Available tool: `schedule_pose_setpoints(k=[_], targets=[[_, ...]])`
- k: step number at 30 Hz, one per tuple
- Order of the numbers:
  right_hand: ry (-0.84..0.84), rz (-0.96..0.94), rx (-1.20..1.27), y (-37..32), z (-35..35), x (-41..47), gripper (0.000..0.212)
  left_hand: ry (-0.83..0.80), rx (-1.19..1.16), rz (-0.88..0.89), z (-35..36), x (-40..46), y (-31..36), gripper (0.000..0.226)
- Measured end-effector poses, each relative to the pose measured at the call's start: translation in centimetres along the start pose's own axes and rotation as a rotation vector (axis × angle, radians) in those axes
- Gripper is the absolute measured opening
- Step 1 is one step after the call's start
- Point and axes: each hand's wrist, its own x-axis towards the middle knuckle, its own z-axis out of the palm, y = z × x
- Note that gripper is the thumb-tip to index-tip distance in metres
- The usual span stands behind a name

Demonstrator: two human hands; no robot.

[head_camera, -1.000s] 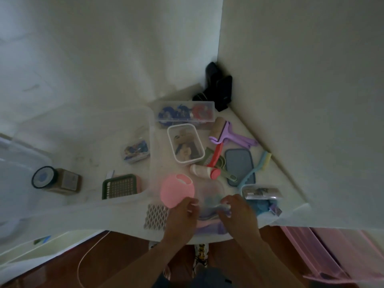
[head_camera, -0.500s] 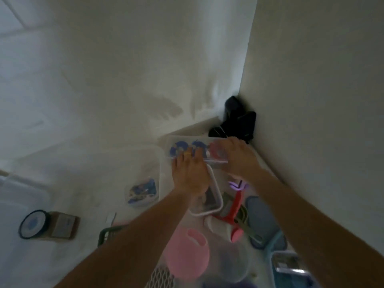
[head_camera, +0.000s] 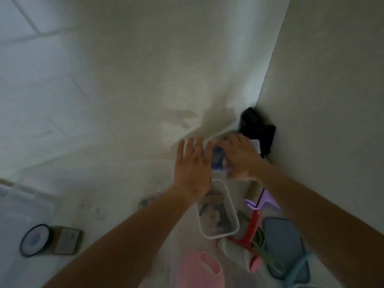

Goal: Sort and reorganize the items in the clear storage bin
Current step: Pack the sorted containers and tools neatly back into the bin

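A flat clear case point(head_camera: 218, 161) with blue items inside lies at the back of the white surface, near the wall corner. My left hand point(head_camera: 193, 165) is stretched flat, fingers spread, over the case's left end, with a yellow ring on one finger. My right hand point(head_camera: 239, 156) grips the case's right end, its fingers curled over the top. Most of the case is hidden under both hands. The large clear storage bin point(head_camera: 99, 206) is faint at the left, with a small bag of blue things point(head_camera: 147, 201) in it beside my left forearm.
A black device point(head_camera: 257, 129) stands in the corner just behind the case. In front are a white-rimmed clear container point(head_camera: 218, 213), a purple roller point(head_camera: 261, 202), a red tool point(head_camera: 253, 231), a blue-grey lid point(head_camera: 282, 240) and a pink round lid point(head_camera: 199, 269). A round tin point(head_camera: 35, 240) sits far left.
Both hands left the things at the front edge and reached back to the clear case. The view has tilted up toward the wall corner.
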Motion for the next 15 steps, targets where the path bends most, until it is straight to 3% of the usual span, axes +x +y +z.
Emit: schedule_pose_setpoints(k=[6,12,15], targets=[[0.437,-0.059,0.065,-0.4,-12.4,-6.7,0.089,0.158,-0.079,0.122,-7.7,-3.2,-5.0,0.104],[0.325,-0.093,0.292,-8.8,-22.6,-10.4,0.099,0.367,-0.056,0.243,-16.0,-11.7,-13.0,0.096],[0.26,-0.164,0.331,-15.2,-23.1,-9.6,0.098,0.341,-0.082,0.306,-17.8,-15.1,-18.0,0.096]])
